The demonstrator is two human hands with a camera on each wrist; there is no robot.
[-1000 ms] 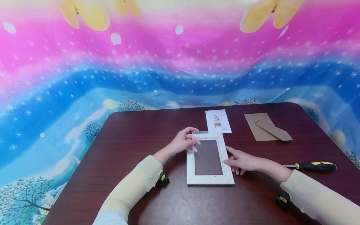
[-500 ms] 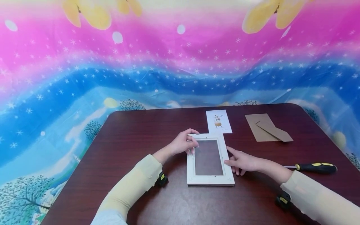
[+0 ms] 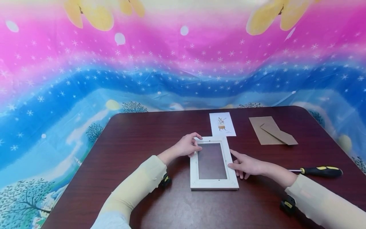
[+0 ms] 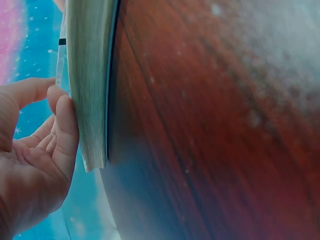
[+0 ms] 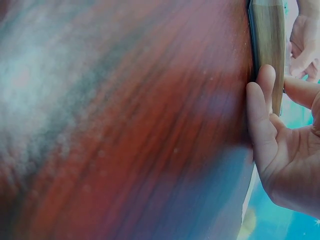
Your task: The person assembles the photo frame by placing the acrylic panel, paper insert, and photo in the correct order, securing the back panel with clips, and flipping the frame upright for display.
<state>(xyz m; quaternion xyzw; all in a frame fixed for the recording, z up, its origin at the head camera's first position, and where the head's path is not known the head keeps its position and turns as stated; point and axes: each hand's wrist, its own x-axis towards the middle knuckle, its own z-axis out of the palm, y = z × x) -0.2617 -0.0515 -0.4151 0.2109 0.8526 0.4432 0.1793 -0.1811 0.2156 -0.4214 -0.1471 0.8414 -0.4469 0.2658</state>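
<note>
A white picture frame (image 3: 194,171) lies back up on the dark table, its opening showing a greyish clear pane (image 3: 211,162). At its upper left my left hand (image 3: 187,144) pinches the pane's edge, thumb over the frame's inner edge, other fingers against the frame's side. A thin clear strip (image 4: 60,67) of that pane stands just above the frame's back in the left wrist view. My right hand (image 3: 247,163) holds the frame's right side, with the thumb on top and fingers along the outer edge. The left fingertips are partly hidden.
A white card with a potted plant picture (image 3: 222,124) lies beyond the frame, near its top edge. Farther right is a brown backing board (image 3: 264,127) with a stand leg (image 3: 281,135). A screwdriver (image 3: 321,171) lies partly behind the right forearm.
The clear pane's edge, seen above the frame's top a second ago, has come down level with the frame. My left fingers have lowered slightly; my right hand has stayed in place.
</note>
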